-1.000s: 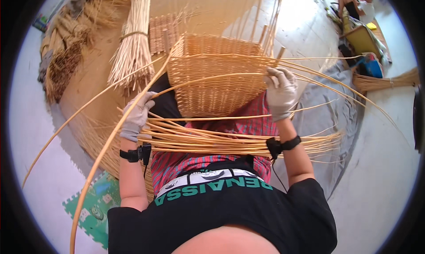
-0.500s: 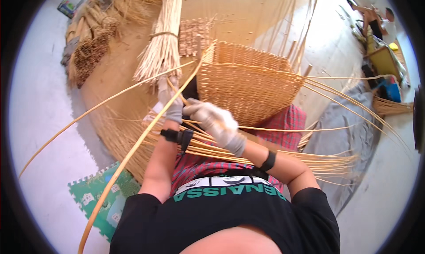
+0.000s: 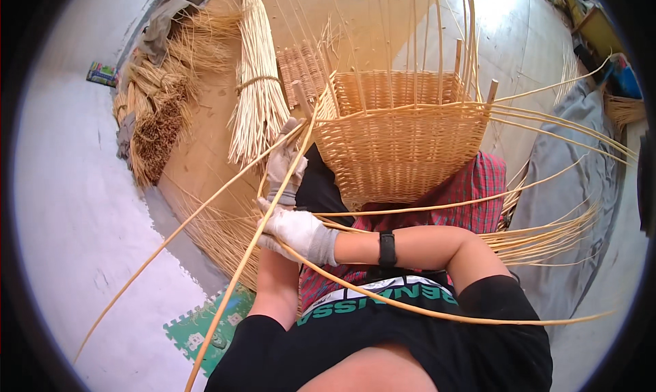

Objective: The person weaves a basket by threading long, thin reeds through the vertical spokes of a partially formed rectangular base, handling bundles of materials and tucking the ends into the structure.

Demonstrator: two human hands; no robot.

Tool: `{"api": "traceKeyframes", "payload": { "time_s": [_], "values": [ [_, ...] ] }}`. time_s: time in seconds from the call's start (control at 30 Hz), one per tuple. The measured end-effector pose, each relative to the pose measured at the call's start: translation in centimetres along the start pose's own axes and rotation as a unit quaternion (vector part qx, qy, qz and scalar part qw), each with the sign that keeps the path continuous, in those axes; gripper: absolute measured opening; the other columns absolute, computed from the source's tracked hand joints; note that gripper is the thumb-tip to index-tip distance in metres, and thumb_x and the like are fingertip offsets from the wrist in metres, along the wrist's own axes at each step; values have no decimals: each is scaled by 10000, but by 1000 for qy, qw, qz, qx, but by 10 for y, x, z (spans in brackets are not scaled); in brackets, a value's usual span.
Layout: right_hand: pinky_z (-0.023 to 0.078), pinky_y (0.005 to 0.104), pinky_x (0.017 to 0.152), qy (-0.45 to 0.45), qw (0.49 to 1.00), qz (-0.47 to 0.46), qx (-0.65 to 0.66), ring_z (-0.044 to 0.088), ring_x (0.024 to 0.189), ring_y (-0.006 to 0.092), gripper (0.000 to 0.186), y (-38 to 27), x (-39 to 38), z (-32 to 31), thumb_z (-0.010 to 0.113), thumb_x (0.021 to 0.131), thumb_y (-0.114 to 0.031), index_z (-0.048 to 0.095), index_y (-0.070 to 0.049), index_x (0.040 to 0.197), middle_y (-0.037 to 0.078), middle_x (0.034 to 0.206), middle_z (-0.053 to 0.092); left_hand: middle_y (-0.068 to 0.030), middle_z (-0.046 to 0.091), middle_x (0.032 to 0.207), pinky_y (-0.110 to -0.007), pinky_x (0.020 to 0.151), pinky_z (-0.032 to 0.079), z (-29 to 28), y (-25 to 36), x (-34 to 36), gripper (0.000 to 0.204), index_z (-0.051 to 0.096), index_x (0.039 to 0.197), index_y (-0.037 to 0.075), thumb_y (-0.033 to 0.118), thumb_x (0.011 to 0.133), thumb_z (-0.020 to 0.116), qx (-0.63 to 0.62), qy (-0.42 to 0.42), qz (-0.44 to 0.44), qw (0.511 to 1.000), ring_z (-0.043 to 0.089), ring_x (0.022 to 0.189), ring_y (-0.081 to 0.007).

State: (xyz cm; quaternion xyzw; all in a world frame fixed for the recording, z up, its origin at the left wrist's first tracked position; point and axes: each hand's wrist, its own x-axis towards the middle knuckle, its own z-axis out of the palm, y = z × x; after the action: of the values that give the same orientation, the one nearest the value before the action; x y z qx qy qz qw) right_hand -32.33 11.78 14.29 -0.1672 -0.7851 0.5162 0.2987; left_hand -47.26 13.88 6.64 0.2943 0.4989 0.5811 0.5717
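Note:
A half-woven willow basket (image 3: 403, 149) leans on my lap over a red checked cloth (image 3: 478, 194). My left hand (image 3: 281, 170), in a pale glove, is closed at the basket's left corner, round the willow rods where they leave the rim. Nearer to me, my gloved right hand (image 3: 294, 229) grips a willow rod (image 3: 437, 312) that curves away to the right across my shirt. Another long rod (image 3: 239, 269) runs from the corner past both hands toward the lower left. Part of my left fingers is hidden behind the rods.
A tied bundle of pale rods (image 3: 256, 105) lies beyond my left hand, beside a small woven panel (image 3: 301, 67). Darker bundles (image 3: 154, 125) are piled at the far left. Upright stakes rise from the basket, and loose rods (image 3: 547, 238) fan out to the right over grey cloth.
My right hand has moved left and nearer to me, and a rod now sweeps from it to the right. The view has shifted, with the basket appearing farther right.

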Motion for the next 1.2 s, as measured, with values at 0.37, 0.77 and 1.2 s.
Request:
{"api": "traceKeyframes", "payload": {
  "time_s": [0.37, 0.77, 1.2],
  "values": [
    [586, 463, 797, -81, 995, 32, -56, 701, 970, 424, 265, 11, 15, -51, 587, 924, -233, 638, -84, 1137, 349, 1353, 532, -110, 651, 1232, -259, 823, 521, 17, 9, 41, 503, 484, 1461, 50, 188, 1002, 638, 138, -55, 11, 989, 627, 928, -157],
    [543, 426, 707, 22, 993, -26, -110, 679, 842, 316, 157, -11, -12, -126, 675, 942, -304, 685, -148, 953, 87, 898, 681, -74, 624, 1164, -298, 910, 518, 51, 12, 85, 675, 434, 1483, 33, 60, 891, 758, 266, 23, 118, 956, 604, 1039, -157],
    [457, 421, 650, 9, 971, -45, -233, 620, 753, 269, 240, 59, 1, -52, 723, 705, -107, 644, -139, 930, 34, 755, 618, -55, 587, 1288, -290, 953, 506, 19, 20, 116, 557, 567, 1320, 104, 44, 821, 805, 252, -176, 152, 939, 593, 1021, -140]
  ]
}}
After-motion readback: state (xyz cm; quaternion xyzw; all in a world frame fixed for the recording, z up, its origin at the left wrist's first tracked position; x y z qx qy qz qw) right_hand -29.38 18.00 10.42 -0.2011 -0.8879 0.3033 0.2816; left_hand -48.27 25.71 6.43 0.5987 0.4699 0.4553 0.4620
